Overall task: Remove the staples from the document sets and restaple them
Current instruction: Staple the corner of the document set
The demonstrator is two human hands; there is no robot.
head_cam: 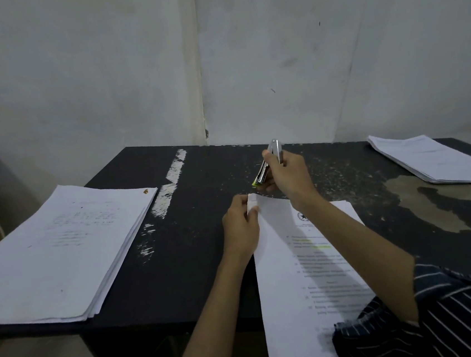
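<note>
The left hand (241, 227) pinches the top corner of the paper set (302, 273), which lies on the dark table (203, 210). The right hand (286, 176) curls its fingers round the silver stapler (269, 164) and holds it up just past that corner, yellow tip pointing down. A big paper pile (61, 249) lies on the left and a small pile (429, 158) on the far right.
</note>
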